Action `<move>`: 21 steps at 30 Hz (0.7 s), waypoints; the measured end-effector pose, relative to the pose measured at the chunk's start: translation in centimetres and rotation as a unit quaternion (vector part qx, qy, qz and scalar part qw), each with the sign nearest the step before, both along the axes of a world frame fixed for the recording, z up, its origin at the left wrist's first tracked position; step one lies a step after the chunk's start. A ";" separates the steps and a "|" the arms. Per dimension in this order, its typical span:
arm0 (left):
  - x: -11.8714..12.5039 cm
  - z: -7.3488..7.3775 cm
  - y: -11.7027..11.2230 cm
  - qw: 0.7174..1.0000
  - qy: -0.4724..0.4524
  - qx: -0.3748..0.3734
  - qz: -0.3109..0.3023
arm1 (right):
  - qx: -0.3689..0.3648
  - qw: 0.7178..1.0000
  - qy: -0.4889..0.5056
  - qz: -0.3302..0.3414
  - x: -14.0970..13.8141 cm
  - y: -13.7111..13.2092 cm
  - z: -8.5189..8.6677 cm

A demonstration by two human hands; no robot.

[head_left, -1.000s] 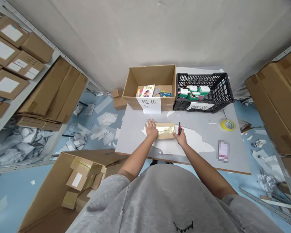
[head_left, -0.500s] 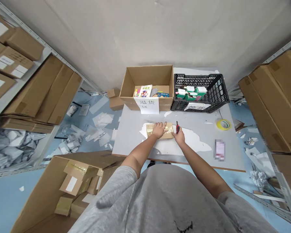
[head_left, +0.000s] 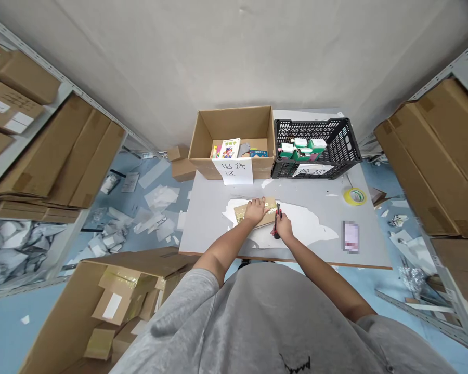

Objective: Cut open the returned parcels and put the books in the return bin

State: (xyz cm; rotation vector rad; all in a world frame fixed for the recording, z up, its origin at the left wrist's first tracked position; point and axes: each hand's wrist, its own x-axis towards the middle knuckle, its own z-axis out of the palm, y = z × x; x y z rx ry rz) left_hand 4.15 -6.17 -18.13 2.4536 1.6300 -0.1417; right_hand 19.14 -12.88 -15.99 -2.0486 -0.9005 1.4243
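A small cardboard box (head_left: 271, 220) with shiny tape lies slightly turned on a white sheet (head_left: 308, 223) on the table. My left hand (head_left: 255, 210) lies over its top and grips it, the fingers reaching its far edge. In my right hand (head_left: 284, 227) is a red and black utility knife (head_left: 278, 209), held upright against the right end of the box. My right fingers are closed around the handle. Whether the blade is cutting into the box cannot be made out.
Behind my hands on the table (head_left: 206, 208) stand an open carton (head_left: 263, 165) with books and a black crate (head_left: 343, 161) with green and white boxes. Yellow tape (head_left: 354, 196) lies right. A large carton (head_left: 68, 296) holding boxes stands left; shelves flank both sides.
My right hand has moved left with the utility knife, from beside the box to its right end. The box has turned a little under my left hand. The view has shifted slightly.
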 end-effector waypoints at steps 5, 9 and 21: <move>0.2 -0.2 -0.2 1.000 -0.001 -0.010 0.009 | -0.001 0.999 -0.039 0.022 0.0 0.2 0.5; 0.4 0.0 -0.1 1.000 -0.003 -0.024 0.003 | -0.001 0.999 -0.043 0.030 -0.3 -0.2 0.5; 0.7 0.3 0.1 0.999 -0.004 -0.034 0.032 | -0.011 0.998 -0.045 0.044 -0.5 0.2 0.9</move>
